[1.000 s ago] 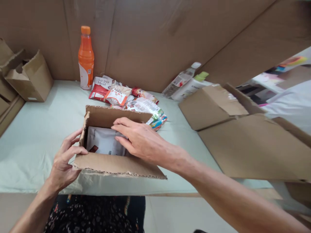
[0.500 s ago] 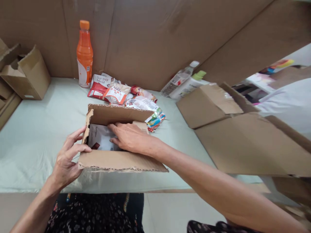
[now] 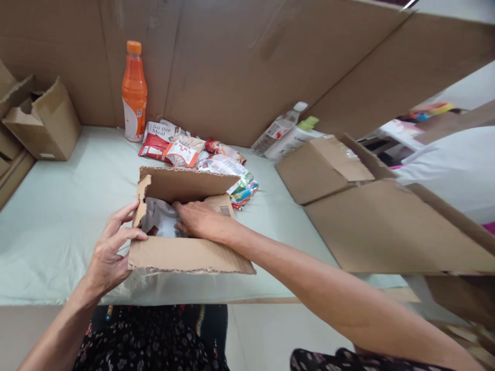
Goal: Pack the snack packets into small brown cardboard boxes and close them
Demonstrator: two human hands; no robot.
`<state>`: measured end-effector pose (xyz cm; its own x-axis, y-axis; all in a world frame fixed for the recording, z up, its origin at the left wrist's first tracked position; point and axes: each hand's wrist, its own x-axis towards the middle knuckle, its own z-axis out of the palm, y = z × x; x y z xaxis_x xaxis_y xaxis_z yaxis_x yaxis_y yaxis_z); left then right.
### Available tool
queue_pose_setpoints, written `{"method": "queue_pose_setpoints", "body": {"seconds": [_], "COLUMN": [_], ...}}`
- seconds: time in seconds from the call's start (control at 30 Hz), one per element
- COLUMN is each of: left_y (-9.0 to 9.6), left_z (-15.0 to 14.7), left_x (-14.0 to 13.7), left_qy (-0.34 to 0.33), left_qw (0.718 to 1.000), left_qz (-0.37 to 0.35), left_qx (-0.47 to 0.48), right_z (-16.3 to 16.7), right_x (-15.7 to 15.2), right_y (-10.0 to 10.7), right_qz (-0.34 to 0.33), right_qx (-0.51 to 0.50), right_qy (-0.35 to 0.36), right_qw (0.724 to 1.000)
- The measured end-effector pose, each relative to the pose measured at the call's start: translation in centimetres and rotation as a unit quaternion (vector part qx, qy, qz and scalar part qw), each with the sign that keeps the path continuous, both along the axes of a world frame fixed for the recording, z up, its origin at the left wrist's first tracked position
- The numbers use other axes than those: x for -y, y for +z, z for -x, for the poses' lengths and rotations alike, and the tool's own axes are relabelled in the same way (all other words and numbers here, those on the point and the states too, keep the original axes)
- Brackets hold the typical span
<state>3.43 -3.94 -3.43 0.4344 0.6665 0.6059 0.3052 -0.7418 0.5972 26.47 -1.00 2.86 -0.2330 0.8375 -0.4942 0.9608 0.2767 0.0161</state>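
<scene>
A small open cardboard box stands near the table's front edge with its flaps up. My left hand grips its left end, thumb and fingers around the flap. Inside lies a white pouch with dark print, its upper edge curved. My right hand reaches into the box from the right, closed on the pouch's right side; some fingertips are hidden. Just behind the box lie a white-and-orange packet, a red-and-white "Su-per Meal" pouch and several other snack packets.
An orange drink bottle stands against the cardboard wall. A clear bottle and a white green-capped bottle lean at the back. Cardboard boxes stand left and right. Part of a person in white shows at far right.
My right hand has drawn slightly left and deeper into the box, and the pouch's upper edge has bent. The box's right flap shows more. The view has shifted a little.
</scene>
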Motion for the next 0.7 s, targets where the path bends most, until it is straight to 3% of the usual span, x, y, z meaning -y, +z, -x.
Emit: {"method": "queue_pose_setpoints", "body": {"seconds": [0.37, 0.7], "left_y": [-0.5, -0.5], "left_z": [-0.1, -0.2], "left_x": [0.0, -0.3], "left_qy": [0.015, 0.021], "left_qw": [1.000, 1.000], "left_qz": [-0.009, -0.013], "left_qx": [0.010, 0.010], "right_z": [0.2, -0.2], "right_x": [-0.2, 0.8], "right_y": [0.0, 1.3], "right_qz": [-0.031, -0.125], "right_qx": [0.004, -0.027], "right_qy": [-0.019, -0.034], "right_qw": [0.999, 0.991]}}
